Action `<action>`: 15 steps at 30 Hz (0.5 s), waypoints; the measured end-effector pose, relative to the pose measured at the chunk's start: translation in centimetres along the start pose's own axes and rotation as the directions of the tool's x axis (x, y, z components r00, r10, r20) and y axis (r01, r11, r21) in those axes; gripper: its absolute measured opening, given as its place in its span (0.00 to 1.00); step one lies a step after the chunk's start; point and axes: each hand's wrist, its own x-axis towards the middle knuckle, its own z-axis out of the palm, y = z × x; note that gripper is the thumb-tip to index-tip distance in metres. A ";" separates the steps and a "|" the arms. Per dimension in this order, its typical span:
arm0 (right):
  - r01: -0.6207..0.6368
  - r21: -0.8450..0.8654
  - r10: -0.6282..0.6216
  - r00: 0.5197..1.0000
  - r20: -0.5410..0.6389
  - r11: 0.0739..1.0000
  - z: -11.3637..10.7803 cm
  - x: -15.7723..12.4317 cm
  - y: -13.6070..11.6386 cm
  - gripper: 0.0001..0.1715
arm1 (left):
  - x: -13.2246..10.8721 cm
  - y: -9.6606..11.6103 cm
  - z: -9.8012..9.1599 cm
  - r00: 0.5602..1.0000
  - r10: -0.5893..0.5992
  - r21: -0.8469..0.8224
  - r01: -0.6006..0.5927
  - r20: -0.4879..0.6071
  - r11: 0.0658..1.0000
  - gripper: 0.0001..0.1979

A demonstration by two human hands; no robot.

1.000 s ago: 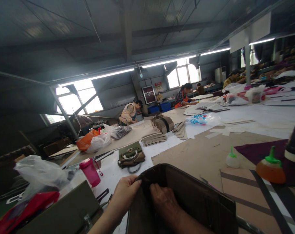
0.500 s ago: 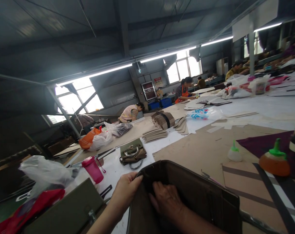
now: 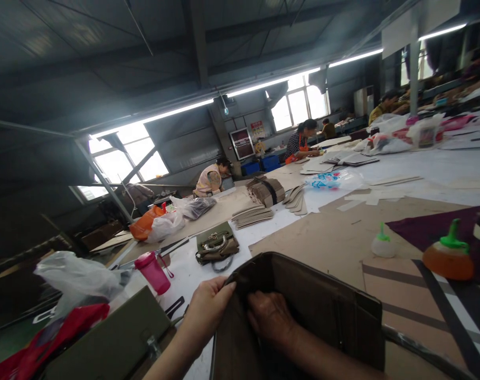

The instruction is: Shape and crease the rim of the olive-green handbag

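Note:
A dark olive-brown handbag gapes open right in front of me, its lining facing up. My left hand pinches the bag's rim at the left corner, thumb over the edge. Inside the bag is my right hand, fingers curled against the inner left wall; the fingertips are lost in shadow, and I cannot make out what they hold. Left of my forearm stands a green bag panel or flap. A small finished-looking green handbag with a wrapped handle lies beyond.
A pink bottle and a plastic bag are at left. Squeeze bottles, one clear and one amber, stand at right by striped pieces. Stacked cut pieces lie farther back. Several people work across the room.
The view has shifted slightly. My left hand keeps its pinch on the rim, while my right hand has moved a little within the bag. A person at the back has raised their head.

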 end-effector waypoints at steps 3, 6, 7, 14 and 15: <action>-0.016 0.005 0.016 0.999 -0.040 1.000 0.2 -0.2 0.1 0.04 | 0.0 0.2 -0.1 1.000 0.008 0.048 -0.007 -0.027 0.999 0.18; -0.026 0.024 0.029 0.992 -0.122 0.999 -0.1 -0.2 0.0 0.06 | -0.1 0.5 -0.2 0.999 0.005 0.063 -0.002 -0.045 0.998 0.17; -0.011 0.040 0.019 0.983 -0.181 0.999 -0.3 -0.1 -0.1 0.09 | -0.2 0.5 -0.3 0.999 0.001 0.060 0.001 -0.042 0.998 0.17; 0.116 -0.012 -0.108 0.875 -0.473 0.993 -0.9 1.5 0.1 0.03 | 0.2 0.1 -0.2 1.000 0.001 0.068 -0.001 -0.008 0.998 0.17; 0.138 -0.020 -0.131 0.874 -0.469 0.990 -0.9 1.6 0.1 0.05 | 0.2 0.1 -0.2 1.000 0.008 0.072 -0.007 -0.008 0.997 0.17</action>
